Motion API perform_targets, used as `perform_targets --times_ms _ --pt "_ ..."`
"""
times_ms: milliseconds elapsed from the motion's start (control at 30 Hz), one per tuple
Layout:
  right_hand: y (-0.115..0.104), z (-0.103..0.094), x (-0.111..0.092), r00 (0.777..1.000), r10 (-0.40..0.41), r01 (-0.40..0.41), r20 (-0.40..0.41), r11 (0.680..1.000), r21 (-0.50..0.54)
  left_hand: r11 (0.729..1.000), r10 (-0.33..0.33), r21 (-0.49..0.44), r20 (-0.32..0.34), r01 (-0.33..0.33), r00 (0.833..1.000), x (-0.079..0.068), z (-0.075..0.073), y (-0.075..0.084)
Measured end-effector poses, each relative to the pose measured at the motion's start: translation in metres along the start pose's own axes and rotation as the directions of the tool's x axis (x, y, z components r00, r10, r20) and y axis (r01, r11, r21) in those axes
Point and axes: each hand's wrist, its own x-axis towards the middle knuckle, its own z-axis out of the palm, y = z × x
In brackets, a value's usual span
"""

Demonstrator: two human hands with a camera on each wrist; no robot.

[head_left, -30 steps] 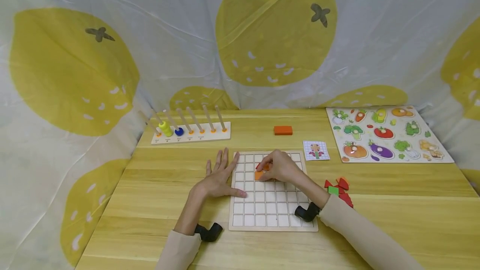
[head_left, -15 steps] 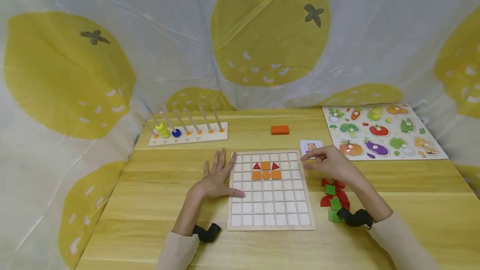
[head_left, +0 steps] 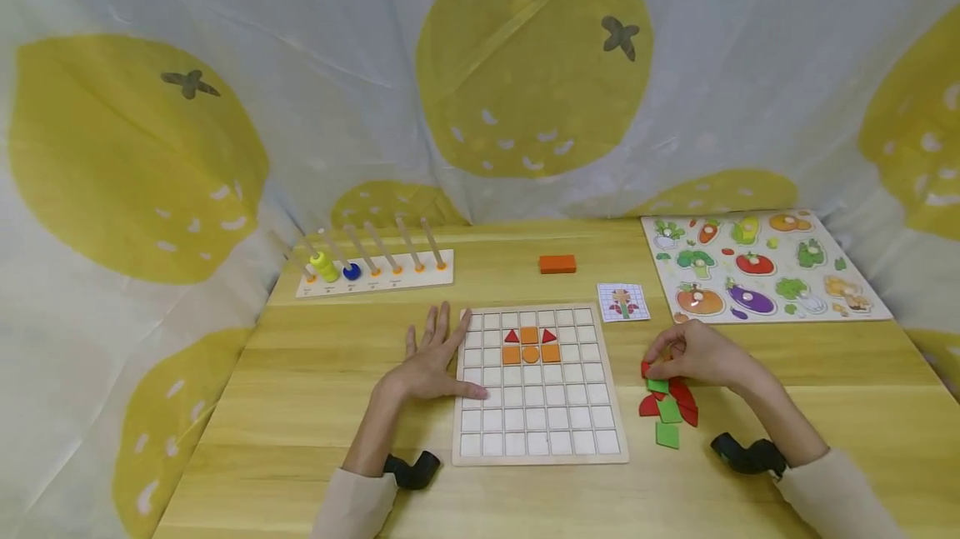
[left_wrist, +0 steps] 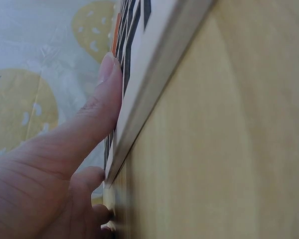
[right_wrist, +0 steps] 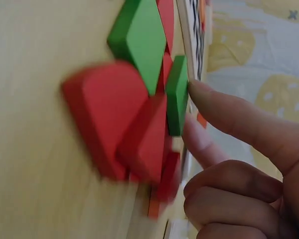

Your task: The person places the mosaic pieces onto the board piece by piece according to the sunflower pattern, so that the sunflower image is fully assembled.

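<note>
In the head view my left hand (head_left: 431, 368) rests spread on the left edge of a wooden grid board (head_left: 534, 462). Its thumb (left_wrist: 107, 74) lies over the squares. On the board sit orange squares (head_left: 528, 335), an orange circle (head_left: 530, 354) and two red triangles (head_left: 512, 336). Right of the board, my right hand (head_left: 697, 353) reaches into a pile of red and green pieces. Its thumb touches a green square tile (right_wrist: 177, 97), the index finger just beyond. I cannot tell whether they pinch a piece. Red rounded pieces (right_wrist: 107, 109) and another green tile (right_wrist: 139, 45) lie close by.
A small pattern card (head_left: 622, 302) lies beyond the board, with a vegetable knob puzzle (head_left: 795, 306) to its right. An orange block (head_left: 557, 264) sits at the back. A peg stand (head_left: 420, 274) with yellow and blue beads stands back left. A lemon-print curtain (head_left: 337, 106) surrounds the table.
My right hand has left the board, swung right past the card and come down to the loose pieces. The orange and red shapes on the board are uncovered. My left hand has stayed put.
</note>
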Motion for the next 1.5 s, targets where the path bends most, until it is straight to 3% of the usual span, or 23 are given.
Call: perform_targets --times_ms 367,633,867,1067,1500 --pt "-0.021 0.017 0.012 1.000 -0.007 0.007 0.029 1.000 -0.006 1.000 0.002 -0.009 -0.007 -0.003 1.000 0.000 0.002 0.000" --pt "-0.014 0.010 0.014 0.999 -0.015 0.016 0.032 1.000 -0.012 1.000 0.001 -0.005 -0.017 -0.001 1.000 0.000 0.000 0.000" --pt "-0.013 0.016 0.015 0.999 -0.033 0.033 0.009 0.999 -0.012 1.000 0.001 -0.002 -0.011 -0.001 1.000 0.000 0.001 -0.001" --pt "-0.014 0.018 0.016 0.998 -0.050 0.048 -0.027 0.996 -0.070 1.000 0.005 -0.011 -0.014 -0.005 1.000 0.001 0.000 -0.001" --pt "-0.011 0.013 0.015 0.999 -0.051 0.051 0.010 0.997 -0.052 1.000 0.003 -0.019 -0.014 -0.004 1.000 0.002 0.002 -0.001"
